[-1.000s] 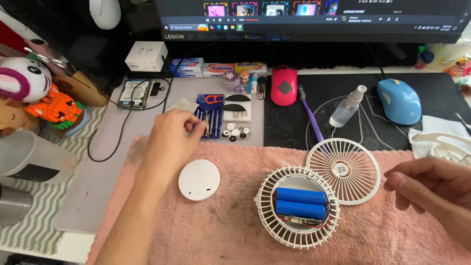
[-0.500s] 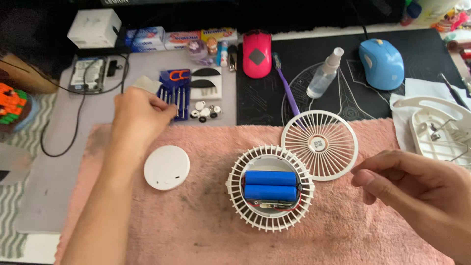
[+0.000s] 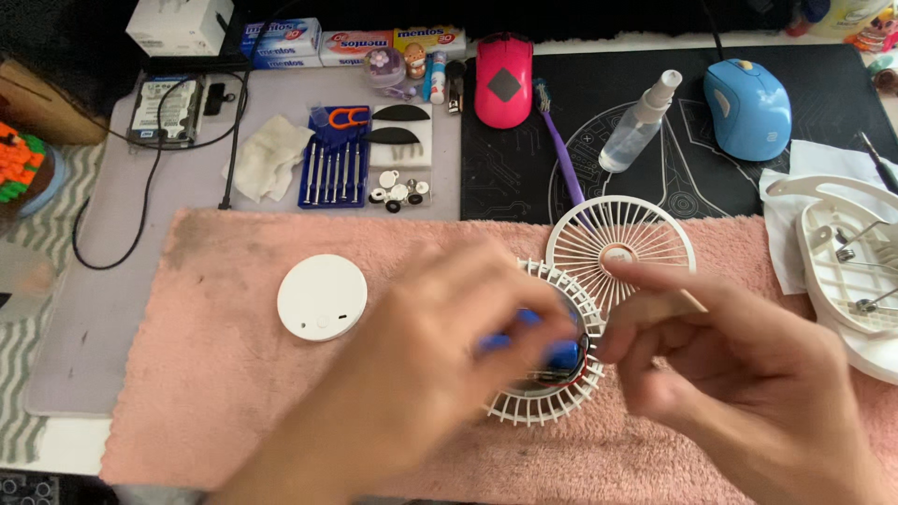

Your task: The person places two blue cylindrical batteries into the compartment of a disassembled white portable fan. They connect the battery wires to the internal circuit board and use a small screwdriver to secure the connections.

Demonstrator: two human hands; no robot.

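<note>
Pink towel (image 3: 215,374) on desk — your left hand (image 3: 440,346) blurred over fan shell (image 3: 547,397) with blue batteries (image 3: 561,355), grip unclear; right hand (image 3: 720,365) beside it — fingers loosely curled, holding nothing visible.

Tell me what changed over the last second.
The left hand left the screwdriver set and came down onto the blue batteries in the open fan housing. The right hand moved in beside it. The round white cover and loose grille stayed put.

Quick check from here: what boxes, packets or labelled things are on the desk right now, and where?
White carton: far left back edge, squarish.
Three candy packs: back edge in a row, flat, blue, white-pink and yellow.
Bare hard drive: below the carton, silver with a white label.
Blue screwdriver case: above the pink towel.
</note>
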